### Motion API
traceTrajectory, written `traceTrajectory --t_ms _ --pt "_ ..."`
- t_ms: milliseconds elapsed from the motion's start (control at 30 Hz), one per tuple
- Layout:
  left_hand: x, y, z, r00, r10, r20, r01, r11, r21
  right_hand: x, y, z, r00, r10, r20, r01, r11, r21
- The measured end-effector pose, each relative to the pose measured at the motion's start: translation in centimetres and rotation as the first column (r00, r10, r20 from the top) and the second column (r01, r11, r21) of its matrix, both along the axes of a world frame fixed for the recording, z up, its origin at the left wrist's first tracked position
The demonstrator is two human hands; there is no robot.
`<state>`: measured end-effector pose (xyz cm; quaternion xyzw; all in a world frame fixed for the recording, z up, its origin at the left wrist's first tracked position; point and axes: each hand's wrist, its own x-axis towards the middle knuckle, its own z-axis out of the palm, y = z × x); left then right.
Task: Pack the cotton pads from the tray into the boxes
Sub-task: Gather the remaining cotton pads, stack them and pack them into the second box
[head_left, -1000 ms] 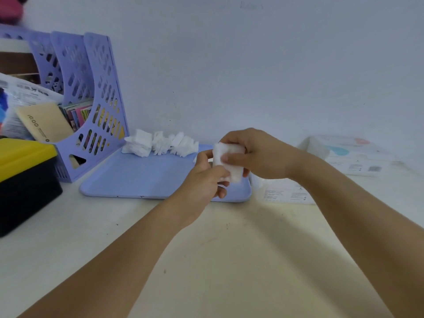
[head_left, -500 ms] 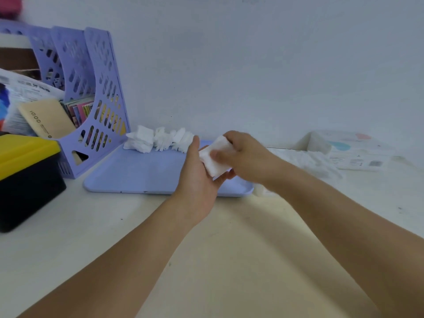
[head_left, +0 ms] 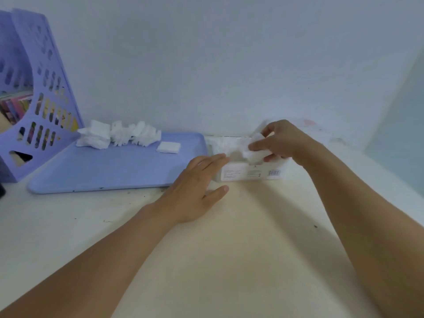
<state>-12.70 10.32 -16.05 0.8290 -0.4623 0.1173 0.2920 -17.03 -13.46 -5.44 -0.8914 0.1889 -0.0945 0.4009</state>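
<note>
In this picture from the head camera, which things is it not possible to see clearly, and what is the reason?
- Inside of the box: head view, the right hand and its cotton pads cover the opening.
- Label text on the box: too small and blurred.
- File rack: cut off by the left edge.
- Number of pads in the pile on the tray: they overlap.
- Second box behind the right hand: washed out.

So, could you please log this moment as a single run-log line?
right hand: holds cotton pads over box | left hand: open, fingers at box edge | tray: pads remain
</note>
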Motion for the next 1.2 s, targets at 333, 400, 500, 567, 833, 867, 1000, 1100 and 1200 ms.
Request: traceTrajectory --t_ms 333,400,500,567,833,867,1000,1100,1200 --pt "-0.2 -0.5 0.0 0.999 -0.025 -0.032 0.027 0.998 0.053 2.1 0.9 -1.0 0.973 -0.076 -0.22 -0.097 0.725 -0.682" --pt "-0.3 -0.5 0.0 0.999 -0.03 -0.027 0.032 0.998 0.059 2.0 1.3 -0.9 0.974 -0.121 -0.192 -0.076 0.626 -0.776" --pt "-0.3 -0.5 0.0 0.999 -0.031 -0.018 0.032 0.999 0.041 1.6 1.4 -0.2 0.994 -0.039 -0.101 -0.052 0.649 -0.759" --pt "-0.3 -0.5 0.0 0.999 -0.035 -0.021 0.035 0.999 0.031 1.1 1.4 0.6 0.983 0.178 -0.048 -0.168 0.752 -0.637" --pt "-0.7 -0.6 0.4 0.996 -0.08 -0.041 0.081 0.997 0.01 1.3 2.8 1.0 0.838 0.121 -0.532 -0.493 0.587 -0.642" --pt "-0.6 -0.5 0.6 0.991 -0.117 -0.066 0.114 0.992 -0.054 1.5 3.3 1.6 0.846 0.155 -0.511 -0.489 0.609 -0.625" --pt "2.1 1.9 2.8 0.969 0.054 -0.24 -0.188 0.791 -0.583 3.3 7.7 3.5 0.907 0.419 -0.025 -0.372 0.775 -0.511" --pt "5.2 5.9 3.2 0.833 0.353 -0.425 -0.553 0.53 -0.644 7.2 12.6 1.8 0.869 0.494 0.006 -0.438 0.775 -0.455" --pt "6.8 8.7 2.7 0.642 0.456 -0.616 -0.766 0.401 -0.502 12.2 16.4 -1.1 0.877 0.46 -0.141 -0.466 0.742 -0.482"
